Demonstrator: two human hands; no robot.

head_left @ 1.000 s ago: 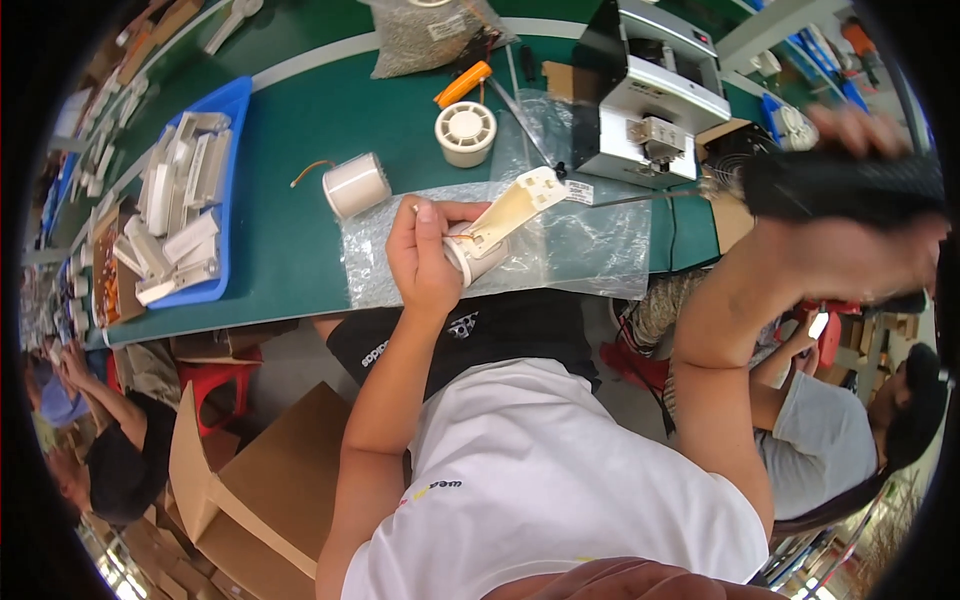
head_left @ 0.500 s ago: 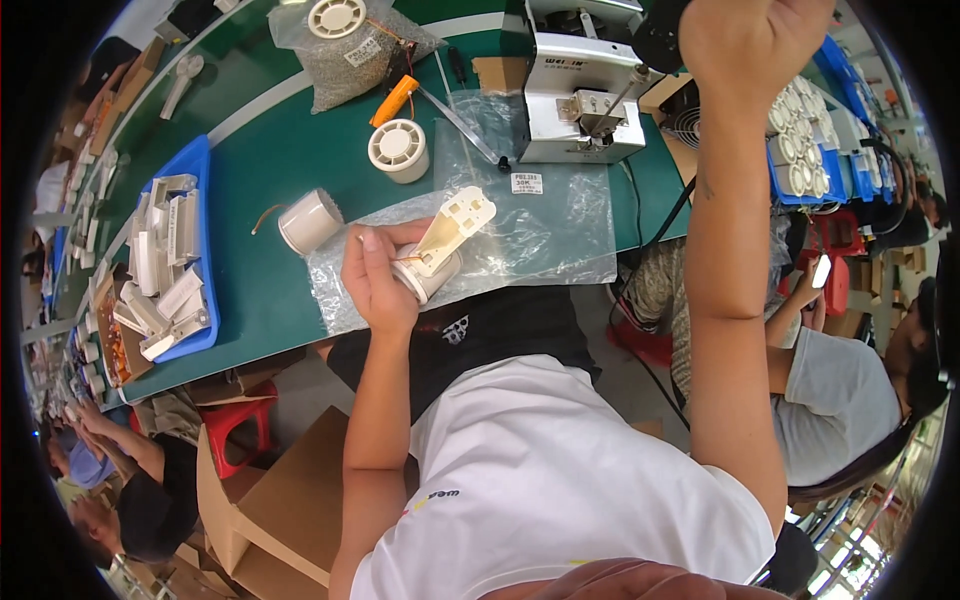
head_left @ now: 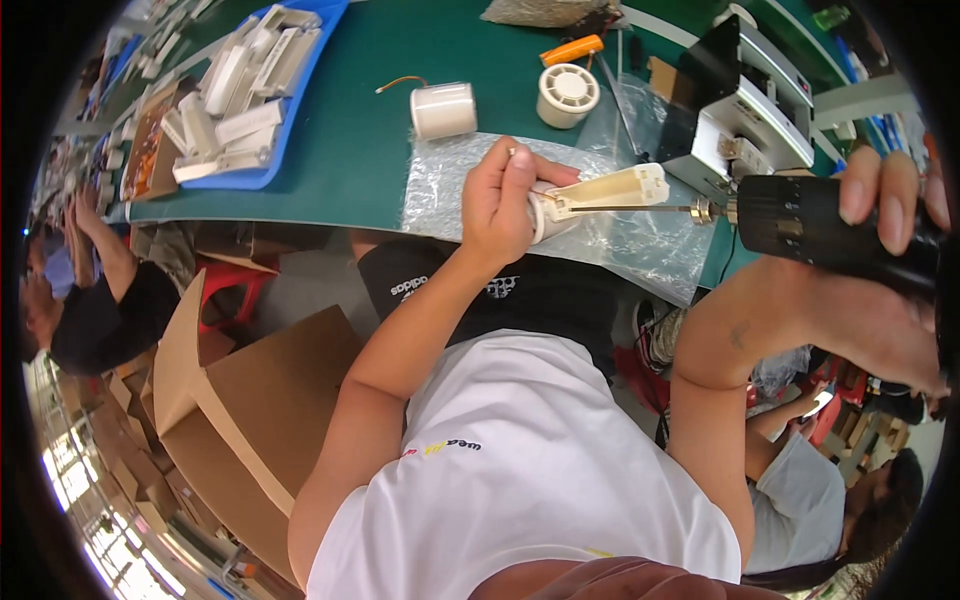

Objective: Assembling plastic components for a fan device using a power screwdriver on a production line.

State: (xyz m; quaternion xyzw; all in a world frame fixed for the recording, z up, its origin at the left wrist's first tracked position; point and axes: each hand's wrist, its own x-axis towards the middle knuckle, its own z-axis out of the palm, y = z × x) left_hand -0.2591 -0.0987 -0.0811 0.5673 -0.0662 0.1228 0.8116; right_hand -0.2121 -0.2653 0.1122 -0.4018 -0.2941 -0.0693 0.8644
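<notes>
- Left hand (head_left: pixel 498 208): fingers curled round a white cylinder (head_left: pixel 546 220), a cream channel piece (head_left: pixel 625 190) sticking out rightward from its end.
- Right hand (head_left: pixel 860 315): fingers wrapped around a black power driver (head_left: pixel 830 222); half a second ago it was up at the silver machine (head_left: pixel 740 115), now its bit reaches left along the channel piece toward the cylinder.
- Just under the left fingers: plastic sheet (head_left: pixel 437 185) and the green table's (head_left: pixel 340 150) near edge.
- Beyond them: another cylinder (head_left: pixel 443 110) and a vent-capped one (head_left: pixel 568 97); bare tabletop opens to the left.
- Farther left: blue tray (head_left: pixel 312 80) heaped with white housings (head_left: pixel 262 75).
- Below left of the fingers: open carton (head_left: pixel 275 400), contents unclear.
</notes>
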